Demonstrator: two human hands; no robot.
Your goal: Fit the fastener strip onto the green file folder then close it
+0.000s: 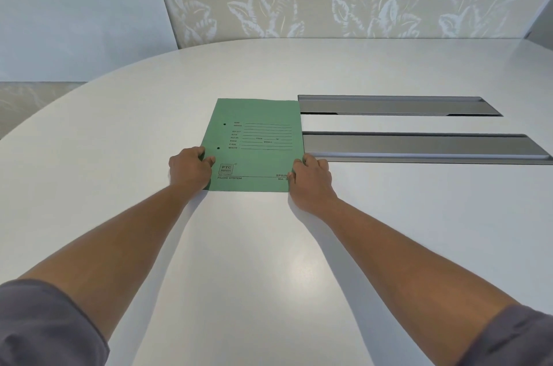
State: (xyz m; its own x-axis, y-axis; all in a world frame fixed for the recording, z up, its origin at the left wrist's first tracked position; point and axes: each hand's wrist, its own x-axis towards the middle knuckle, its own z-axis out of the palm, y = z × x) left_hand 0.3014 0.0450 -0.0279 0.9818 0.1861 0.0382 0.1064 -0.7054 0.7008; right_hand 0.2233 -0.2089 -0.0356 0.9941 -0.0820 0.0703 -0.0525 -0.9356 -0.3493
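On the white oval table point(269, 246), the closed green card folder point(257, 153) lies lengthwise away, left hand point(190, 166) and right hand point(311, 178) curled on its near corners

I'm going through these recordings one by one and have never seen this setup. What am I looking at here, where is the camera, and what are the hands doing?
There is no machine here. This is a single picture from a wide-angle camera worn on a person's head, looking forward and down, so the two bare arms reaching in from the bottom are the wearer's own.

On the rounded white table lies a green card file folder, closed and flat, with its printed cover facing up and two punched holes near its left edge. The left hand rests on the folder's near left edge, and the right hand is at the near right corner; whether either grip actually pinches the card cannot be told. To the right of the folder, two long grey metal slots are set into the tabletop. No fastener strip is visible in this picture.
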